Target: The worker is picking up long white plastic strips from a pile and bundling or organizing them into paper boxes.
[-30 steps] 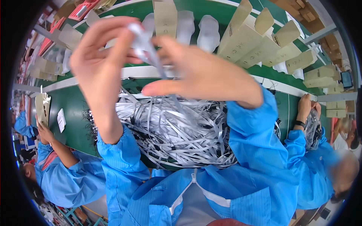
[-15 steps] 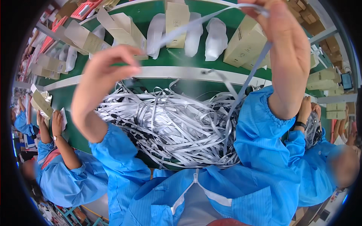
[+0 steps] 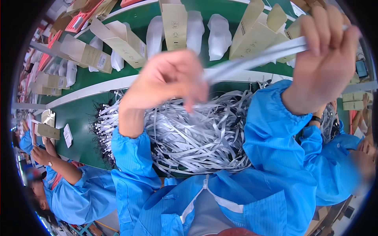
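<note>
My right hand [image 3: 328, 47], raised at the upper right, has its fingers curled round one end of a pale grey flat lanyard [image 3: 256, 58]. The lanyard looks doubled and runs straight down to the left, to the fingers of my left hand [image 3: 169, 80]. Motion smears those fingers; they look closed where the strap meets them. Below both hands lies a big tangled heap of similar lanyards [image 3: 197, 141]. Black cord ends and small fittings [image 3: 103, 137] stick out along the heap's left side.
On the green shelf beyond stand open cream boxes [image 3: 175, 31] and white wrapped bundles [image 3: 219, 37]. A white rail [image 3: 114, 83] edges the shelf. Co-workers in blue sit at my left [image 3: 82, 188] and right [image 3: 327, 169]. A white card [image 3: 67, 135] lies on the left tabletop.
My left hand has moved right, to the lanyard. My right hand has moved right and down, and the strap, formerly looped and trailing to the heap, is now stretched between my hands.
</note>
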The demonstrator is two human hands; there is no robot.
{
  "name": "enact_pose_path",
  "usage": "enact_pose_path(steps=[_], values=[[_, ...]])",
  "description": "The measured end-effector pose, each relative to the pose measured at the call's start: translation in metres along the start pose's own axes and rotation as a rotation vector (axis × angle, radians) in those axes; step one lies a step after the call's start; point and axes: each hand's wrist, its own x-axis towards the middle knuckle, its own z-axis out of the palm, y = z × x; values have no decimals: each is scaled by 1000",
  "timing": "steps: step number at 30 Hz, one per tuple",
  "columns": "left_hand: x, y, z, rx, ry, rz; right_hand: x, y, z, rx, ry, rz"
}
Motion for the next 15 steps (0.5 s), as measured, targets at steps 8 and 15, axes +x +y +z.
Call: enact_pose_path(steps=[8,15], values=[[-17,13,-5,83,310,284,10,69,53,-884,355,434],[-24,20,-9,4,527,586,30,122,65,-615,-264,738]])
